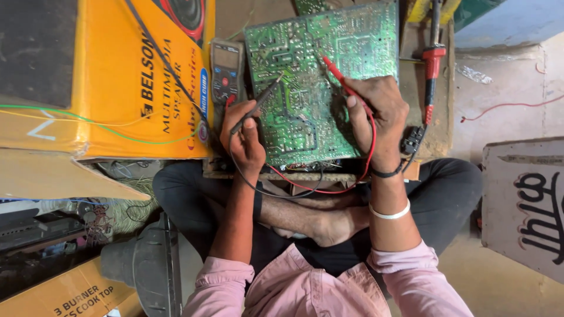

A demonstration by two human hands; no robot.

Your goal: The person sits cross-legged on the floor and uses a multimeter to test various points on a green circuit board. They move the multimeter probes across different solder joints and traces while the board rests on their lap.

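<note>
The left hand [244,141] has its grip pinched on a black probe [257,104], thumb and fingers pressed along the rear of the shaft. The right hand [379,114] pinches a red probe [341,79] the same way.

Both probes lie up-frame from the grips and lean toward each other. The black one runs up and to the right, its tip on the green circuit board [320,76] near the upper middle of the frame. The red one runs up and to the left, its tip also on the board, just right of the black tip. The two tips are near one another but apart. The board lies tilted across the centre of the frame, on the bench [437,135] in front of the person's crossed legs. Its long side runs from lower left to upper right.

A black lead and a red lead [371,147] loop down from the probes under the board's lower edge. A dark handheld meter [226,70] lies just beside the board's left edge, nearer the left hand.

A large orange carton [117,76] with dark lettering and a round speaker picture fills the upper left. Another orange box [70,296] sits at lower left. A grey sign [523,199] with black painted script stands at the right edge. A red-handled tool [433,64] lies at upper right.
</note>
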